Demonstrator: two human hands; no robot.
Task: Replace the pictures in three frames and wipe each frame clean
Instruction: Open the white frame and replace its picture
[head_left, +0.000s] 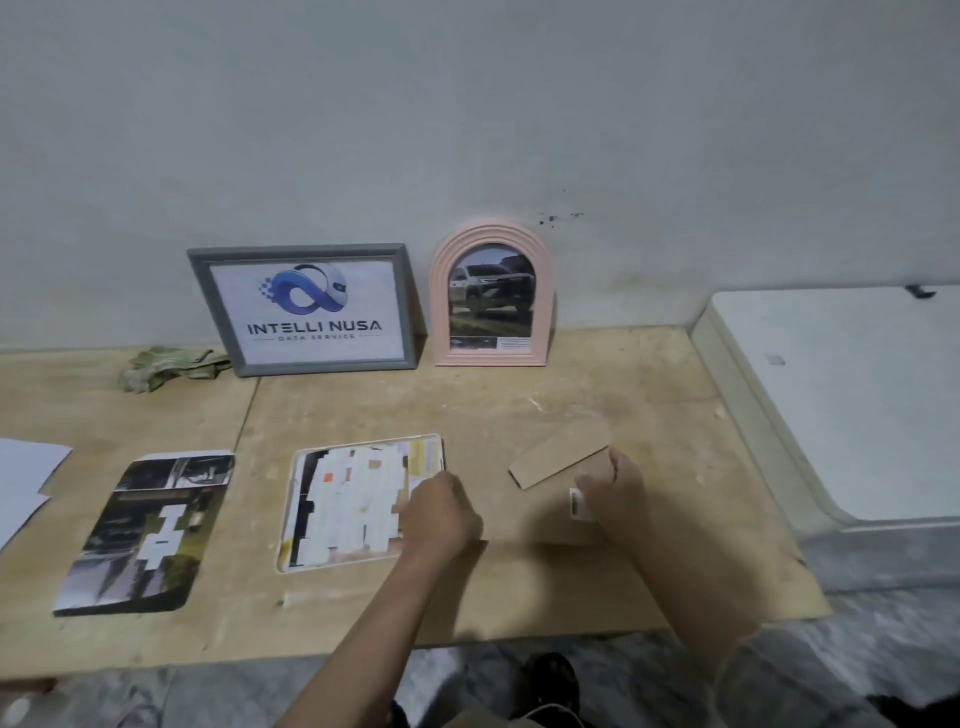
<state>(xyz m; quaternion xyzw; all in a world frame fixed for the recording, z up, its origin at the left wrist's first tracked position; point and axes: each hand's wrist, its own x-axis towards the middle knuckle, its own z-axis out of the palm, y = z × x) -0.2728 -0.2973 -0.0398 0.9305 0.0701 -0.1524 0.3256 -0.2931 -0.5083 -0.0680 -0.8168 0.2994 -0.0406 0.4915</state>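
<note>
A white-rimmed frame (363, 501) lies flat in the middle of the plywood board with a picture in it. My left hand (441, 514) curls its fingers on the frame's right edge. My right hand (610, 491) grips a brown cardboard backing board (540, 519) with a fold-out stand (558, 462) and a white sticker, just right of the frame. A grey frame (304, 309) with a logo print and a pink arched frame (491, 296) with a truck picture lean on the wall. A dark loose picture (148, 530) lies flat to the left.
A crumpled greenish cloth (166, 366) lies by the wall, left of the grey frame. White paper (26, 478) sits at the far left edge. A large white slab (852, 405) lies off the plywood's (519, 415) right side. Patterned floor shows in front.
</note>
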